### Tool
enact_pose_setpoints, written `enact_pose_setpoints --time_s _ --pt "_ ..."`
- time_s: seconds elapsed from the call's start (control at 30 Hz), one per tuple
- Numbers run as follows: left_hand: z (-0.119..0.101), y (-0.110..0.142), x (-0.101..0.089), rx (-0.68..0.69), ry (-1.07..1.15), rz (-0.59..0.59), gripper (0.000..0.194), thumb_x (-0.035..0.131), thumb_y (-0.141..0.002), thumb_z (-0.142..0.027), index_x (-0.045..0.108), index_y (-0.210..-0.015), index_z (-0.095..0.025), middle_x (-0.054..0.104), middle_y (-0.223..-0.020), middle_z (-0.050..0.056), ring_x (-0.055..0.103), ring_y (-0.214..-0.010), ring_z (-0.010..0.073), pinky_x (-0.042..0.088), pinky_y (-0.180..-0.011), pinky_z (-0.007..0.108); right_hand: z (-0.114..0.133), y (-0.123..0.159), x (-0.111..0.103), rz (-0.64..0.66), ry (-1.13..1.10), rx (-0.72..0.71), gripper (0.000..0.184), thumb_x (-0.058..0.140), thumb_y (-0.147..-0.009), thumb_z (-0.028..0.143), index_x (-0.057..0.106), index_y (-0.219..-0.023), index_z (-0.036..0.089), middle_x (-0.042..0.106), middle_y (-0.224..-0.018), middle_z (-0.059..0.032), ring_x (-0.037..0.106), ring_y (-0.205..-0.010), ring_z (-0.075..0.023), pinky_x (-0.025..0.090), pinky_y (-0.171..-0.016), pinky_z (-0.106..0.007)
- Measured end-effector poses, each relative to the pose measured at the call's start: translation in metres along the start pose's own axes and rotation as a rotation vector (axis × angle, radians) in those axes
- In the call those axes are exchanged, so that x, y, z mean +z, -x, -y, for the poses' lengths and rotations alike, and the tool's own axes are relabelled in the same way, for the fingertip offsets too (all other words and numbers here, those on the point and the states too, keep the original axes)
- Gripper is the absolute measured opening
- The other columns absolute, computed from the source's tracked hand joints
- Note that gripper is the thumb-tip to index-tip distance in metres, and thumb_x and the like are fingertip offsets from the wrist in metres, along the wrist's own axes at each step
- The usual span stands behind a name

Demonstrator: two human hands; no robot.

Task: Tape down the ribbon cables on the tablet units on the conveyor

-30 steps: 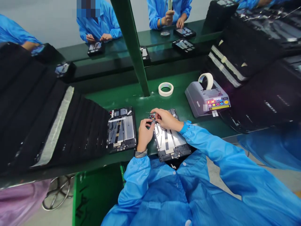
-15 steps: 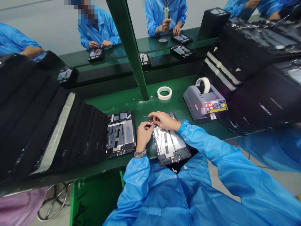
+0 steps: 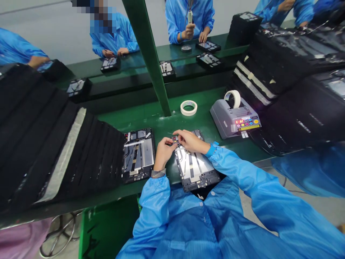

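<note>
An opened tablet point(image 3: 196, 163) lies tilted at the front edge of the bench, its silvery inside and dark ribbon cables facing up. At its upper left corner is a small dark part point(image 3: 175, 139) with red and yellow spots, between my two hands. My left hand point(image 3: 164, 151) closes its thumb and fingers at the left side of that part. From the right, my right hand point(image 3: 191, 141) rests over the tablet's upper end with fingertips pinched at the same corner. What the fingertips grip is too small to make out. A thin light strand sticks out near them.
A second opened tablet point(image 3: 138, 154) lies to the left, beside a long row of black padded trays point(image 3: 61, 144). A tape roll point(image 3: 188, 108) and a grey tape dispenser point(image 3: 235, 117) stand behind. A green post point(image 3: 151, 61) rises mid-bench. Co-workers sit opposite.
My fingers have shifted slightly at the tablet's corner, so the small part with coloured spots shows more between them. My left hand has drawn slightly left. The tablet has barely moved.
</note>
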State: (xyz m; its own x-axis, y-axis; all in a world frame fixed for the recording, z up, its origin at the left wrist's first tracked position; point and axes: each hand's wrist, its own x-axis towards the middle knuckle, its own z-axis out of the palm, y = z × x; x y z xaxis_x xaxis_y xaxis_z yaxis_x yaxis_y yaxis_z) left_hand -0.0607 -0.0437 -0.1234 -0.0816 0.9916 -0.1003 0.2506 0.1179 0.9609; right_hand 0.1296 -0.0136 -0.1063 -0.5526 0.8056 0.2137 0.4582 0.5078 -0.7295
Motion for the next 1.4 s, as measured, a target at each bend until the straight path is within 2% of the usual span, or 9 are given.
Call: enact_pose_setpoints --time_s 0.13,0.23,0.3,0.37,0.47,0.6,0.87,1.03,1.4 --pt "0.001 -0.005 -0.002 -0.016 0.004 0.012 0.024 0.085 -0.066 -0.024 0.065 -0.079 -0.020 0.066 -0.079 -0.001 0.057 -0.068 0.0132 0.045 -0.066 0.026 0.002 0.000 0.000 -0.020 0.020 -0.005 0.054 0.052 -0.086 -0.002 0.060 -0.134 0.021 0.066 -0.093 -0.0027 0.056 -0.095 -0.0227 0.043 -0.086 -0.034" --pt "0.000 -0.007 -0.002 -0.053 0.005 0.025 0.027 0.087 -0.064 -0.023 0.064 -0.077 -0.020 0.065 -0.077 -0.002 0.058 -0.068 0.0139 0.044 -0.066 0.026 0.012 0.002 -0.006 -0.104 -0.084 0.040 0.049 0.055 -0.085 0.000 0.064 -0.128 0.020 0.067 -0.095 -0.0034 0.057 -0.096 -0.0223 0.045 -0.090 -0.037" --pt "-0.003 -0.008 -0.002 -0.068 0.006 0.033 0.030 0.088 -0.062 -0.022 0.062 -0.077 -0.020 0.064 -0.075 -0.002 0.058 -0.068 0.0139 0.044 -0.066 0.026 0.023 0.007 -0.010 -0.174 -0.295 0.127 0.043 0.059 -0.086 0.006 0.064 -0.127 0.019 0.069 -0.092 -0.0025 0.060 -0.090 -0.0204 0.047 -0.086 -0.036" --pt "-0.005 -0.008 -0.002 -0.072 0.001 0.030 0.032 0.089 -0.062 -0.021 0.061 -0.075 -0.020 0.062 -0.073 -0.003 0.058 -0.068 0.0136 0.043 -0.067 0.026 0.036 0.016 -0.013 -0.200 -0.604 0.256 0.040 0.064 -0.087 0.016 0.063 -0.127 0.018 0.071 -0.089 -0.0015 0.061 -0.079 -0.0175 0.048 -0.075 -0.032" --pt "-0.008 -0.007 -0.001 -0.061 -0.008 0.007 0.032 0.089 -0.061 -0.017 0.060 -0.074 -0.020 0.061 -0.071 -0.005 0.058 -0.068 0.0130 0.043 -0.068 0.026 0.053 0.034 -0.010 -0.227 -1.011 0.457 0.040 0.072 -0.084 0.025 0.064 -0.123 0.018 0.073 -0.084 -0.0008 0.057 -0.063 -0.0130 0.041 -0.058 -0.026" --pt "-0.006 -0.006 -0.001 -0.018 -0.015 0.005 0.028 0.086 -0.064 -0.017 0.060 -0.076 -0.020 0.061 -0.073 -0.004 0.059 -0.071 0.0131 0.044 -0.071 0.027 0.064 0.054 -0.001 -0.260 -1.278 0.613 0.038 0.076 -0.080 0.024 0.068 -0.117 0.016 0.074 -0.079 -0.0023 0.057 -0.059 -0.0123 0.041 -0.054 -0.025" --pt "-0.005 -0.003 -0.001 0.017 0.007 0.016 0.028 0.082 -0.068 -0.020 0.058 -0.081 -0.021 0.061 -0.080 -0.003 0.060 -0.077 0.0143 0.046 -0.072 0.027 0.065 0.055 0.005 -0.187 -1.579 0.694 0.029 0.073 -0.086 0.023 0.073 -0.113 0.013 0.073 -0.081 -0.0037 0.059 -0.061 -0.0130 0.042 -0.056 -0.027" --pt "-0.008 0.001 0.000 0.055 0.011 0.014 0.025 0.080 -0.069 -0.019 0.059 -0.083 -0.022 0.061 -0.084 -0.001 0.058 -0.078 0.0143 0.044 -0.069 0.026 0.066 0.051 0.013 -0.227 -1.750 0.744 0.019 0.066 -0.091 0.020 0.073 -0.108 0.014 0.073 -0.084 -0.0042 0.061 -0.066 -0.0138 0.048 -0.063 -0.028" --pt "-0.012 0.002 -0.001 0.012 0.028 0.067 0.020 0.077 -0.071 -0.020 0.066 -0.088 -0.021 0.061 -0.087 -0.002 0.045 -0.058 0.0080 0.037 -0.058 0.025 0.063 0.054 0.024 -0.236 -1.795 0.714 0.025 0.058 -0.094 0.025 0.072 -0.111 0.015 0.073 -0.089 -0.0070 0.059 -0.070 -0.0175 0.050 -0.067 -0.031"
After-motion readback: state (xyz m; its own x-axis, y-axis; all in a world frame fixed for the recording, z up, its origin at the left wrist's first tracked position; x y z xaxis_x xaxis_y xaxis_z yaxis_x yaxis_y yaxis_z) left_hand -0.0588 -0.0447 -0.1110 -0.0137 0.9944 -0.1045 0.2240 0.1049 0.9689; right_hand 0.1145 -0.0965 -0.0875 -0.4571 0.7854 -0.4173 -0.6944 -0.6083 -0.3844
